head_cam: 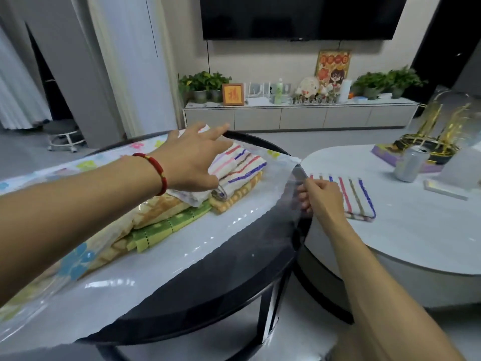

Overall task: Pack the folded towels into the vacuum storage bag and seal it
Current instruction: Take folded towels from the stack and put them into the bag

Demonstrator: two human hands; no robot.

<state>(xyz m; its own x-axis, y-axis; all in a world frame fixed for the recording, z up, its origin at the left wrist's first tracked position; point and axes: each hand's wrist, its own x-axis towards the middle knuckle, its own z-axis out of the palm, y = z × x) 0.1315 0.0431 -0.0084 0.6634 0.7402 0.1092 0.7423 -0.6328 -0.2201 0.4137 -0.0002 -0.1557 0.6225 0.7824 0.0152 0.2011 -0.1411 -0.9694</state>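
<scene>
My left hand (194,162) lies spread flat on the striped towel (240,165) topping the folded stack inside the vacuum bag (208,238) (clear plastic, flower print). Right hand (321,196) pinches the bag's edge. Right of the bag, another striped towel (358,196) on the white table (406,238).

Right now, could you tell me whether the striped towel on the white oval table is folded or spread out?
Folded: the striped towel lies as a compact rectangle on the white oval table, outside the bag, partly behind the right hand.
</scene>
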